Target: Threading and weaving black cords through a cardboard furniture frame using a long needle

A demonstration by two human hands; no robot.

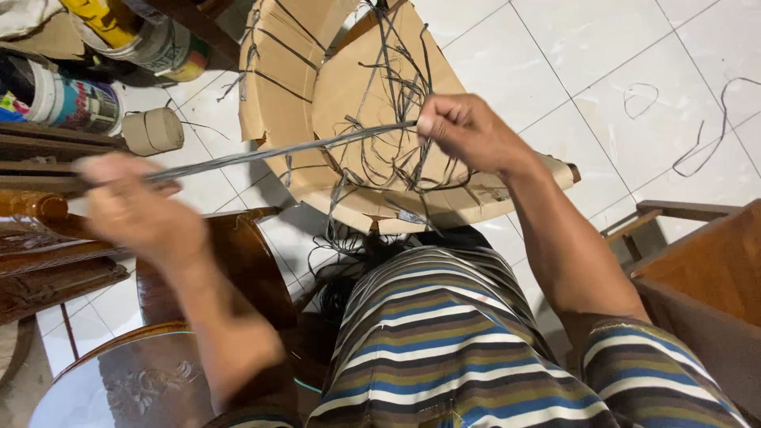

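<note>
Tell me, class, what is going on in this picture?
A person in a striped shirt pulls a thin grey strand taut between both hands. The right hand pinches one end over a cardboard box full of tangled strands. The left hand, blurred, grips the other end near dark wooden furniture. Paint cans stand on the tiled floor.

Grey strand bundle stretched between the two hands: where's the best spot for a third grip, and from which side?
Take the grey strand bundle on its taut middle span, between the left hand and right hand. Come from above, fingers closing across its thin width. There it hangs straight and clear; past the right hand it tangles over the cardboard form.
</note>
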